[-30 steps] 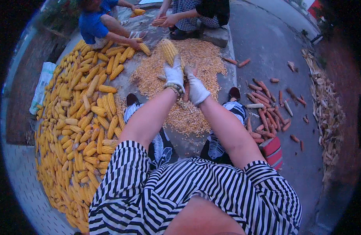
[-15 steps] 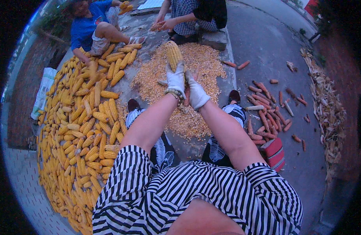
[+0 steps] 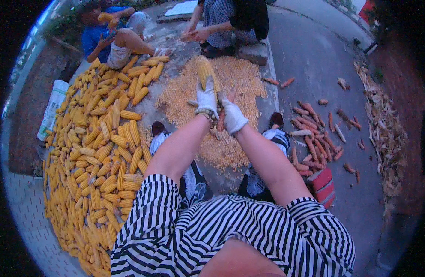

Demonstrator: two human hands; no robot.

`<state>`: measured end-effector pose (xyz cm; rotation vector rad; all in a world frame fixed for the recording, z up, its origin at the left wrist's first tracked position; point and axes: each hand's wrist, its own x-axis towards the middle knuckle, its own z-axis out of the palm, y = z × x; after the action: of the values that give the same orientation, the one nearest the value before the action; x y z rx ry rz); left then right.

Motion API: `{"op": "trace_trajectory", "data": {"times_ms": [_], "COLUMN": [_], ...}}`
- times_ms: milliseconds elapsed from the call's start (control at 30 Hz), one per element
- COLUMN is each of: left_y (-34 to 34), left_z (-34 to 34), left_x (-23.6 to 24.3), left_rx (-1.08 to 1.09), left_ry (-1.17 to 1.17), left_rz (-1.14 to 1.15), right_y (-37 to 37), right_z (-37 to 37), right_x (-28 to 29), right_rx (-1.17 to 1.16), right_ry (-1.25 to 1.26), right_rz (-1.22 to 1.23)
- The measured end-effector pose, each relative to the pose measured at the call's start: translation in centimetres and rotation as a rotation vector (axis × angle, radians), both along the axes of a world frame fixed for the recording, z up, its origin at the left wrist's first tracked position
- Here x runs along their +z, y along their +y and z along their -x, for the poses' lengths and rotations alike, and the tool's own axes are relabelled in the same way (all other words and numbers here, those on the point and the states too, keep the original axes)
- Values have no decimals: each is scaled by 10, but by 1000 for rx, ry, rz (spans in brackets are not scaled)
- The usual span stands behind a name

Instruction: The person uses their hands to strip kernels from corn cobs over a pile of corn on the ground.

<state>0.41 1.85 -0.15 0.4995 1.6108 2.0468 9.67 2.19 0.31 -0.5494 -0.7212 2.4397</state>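
My left hand (image 3: 206,101), in a white glove, is closed round an upright yellow ear of corn (image 3: 204,71), its top sticking up above the fingers. Just to its right my right hand (image 3: 232,115), also white-gloved, is closed on a reddish bare cob (image 3: 221,120) pressed against the ear; the exact contact is hidden by the fingers. Both hands are over a spread of loose kernels (image 3: 238,74) on the concrete between my feet.
A large heap of corn ears (image 3: 97,175) lies left, beside a white sack (image 3: 53,108). Bare cobs (image 3: 314,138), a red-grey block (image 3: 324,187) and dry husks (image 3: 381,124) lie right. Two other people (image 3: 95,39) (image 3: 221,25) sit ahead, both handling corn.
The person in blue reached down to the heap and has lifted corn up to chest height. My hands keep their grip, sitting slightly lower in the picture, along with the surroundings.
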Motion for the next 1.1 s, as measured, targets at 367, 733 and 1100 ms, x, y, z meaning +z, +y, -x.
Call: {"op": "trace_trajectory", "data": {"times_ms": [367,733,1100], "left_y": [-2,3,2], "left_z": [-19,-21,10], "left_x": [17,9,20], "left_rx": [27,-58,-388], "left_ry": [-8,-70,-675], "left_rz": [46,7,-194], "right_y": [13,29,19], "right_z": [0,-12,-19], "right_x": [-23,-36,22], "right_rx": [9,42,42], "right_ry": [-6,-115,-14], "right_rz": [-135,-103,-159]}}
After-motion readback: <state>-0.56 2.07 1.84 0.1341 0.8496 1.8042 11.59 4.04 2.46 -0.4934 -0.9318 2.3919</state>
